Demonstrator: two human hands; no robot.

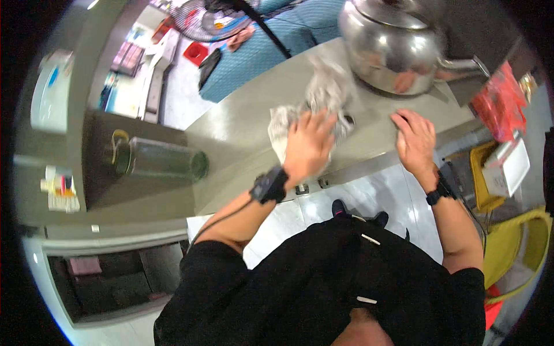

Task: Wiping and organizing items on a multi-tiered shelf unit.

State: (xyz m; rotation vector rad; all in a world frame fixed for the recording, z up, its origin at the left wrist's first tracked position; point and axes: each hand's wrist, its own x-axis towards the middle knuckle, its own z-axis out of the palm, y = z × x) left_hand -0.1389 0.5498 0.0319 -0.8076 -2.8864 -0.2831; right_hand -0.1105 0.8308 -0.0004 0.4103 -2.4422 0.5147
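Observation:
My left hand [310, 142] lies spread and palm down on a crumpled whitish cloth [331, 88], its outline slightly blurred. The cloth rests on a grey counter [242, 125], and part of it is hidden under the hand. My right hand [414, 136] is at the counter's near edge, right of the cloth, with bent fingers and nothing seen in it. Beyond both hands stands a large shiny metal kettle [389, 52], its spout pointing right. At the left a clear bottle with a dark green lid [162, 158] appears to lie on its side.
A red plastic bag [500, 106] and a white box [506, 166] are at the right, above a yellow chair [504, 246]. Behind the counter are a blue quilted surface [242, 71] and a fan [212, 19]. A grey panel [93, 65] borders the counter's left side.

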